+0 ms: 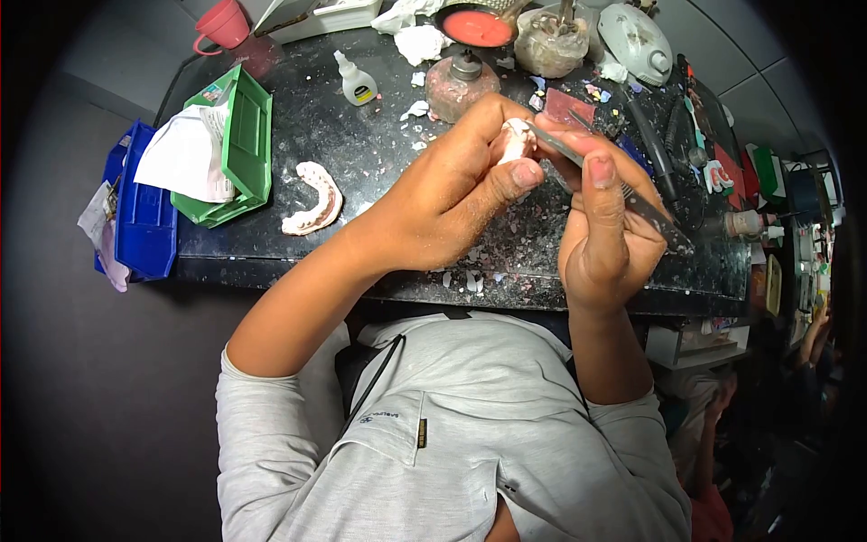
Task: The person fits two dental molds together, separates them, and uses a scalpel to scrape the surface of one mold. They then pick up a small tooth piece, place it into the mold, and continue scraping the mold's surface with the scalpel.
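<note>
My left hand point(461, 194) is wrapped round a small white and pink dental piece point(517, 142), its thumb pressed on the near side. Just to the right, my right hand point(607, 217) grips a thin metal tool point(646, 210), which slants from the dental piece down to the right past the palm. The tool's upper end is at the piece; whether they touch is hard to tell. A horseshoe-shaped white and pink dental piece point(316, 200) lies on the black worktop to the left of my left forearm.
Green bin point(248, 135) with papers and blue bin point(149, 226) stand left on the worktop point(379, 294). Along the back are a dropper bottle point(357, 79), glass burner point(458, 86), red-filled dish point(477, 27) and plaster-covered bowl point(551, 45). People are partly visible at the far right.
</note>
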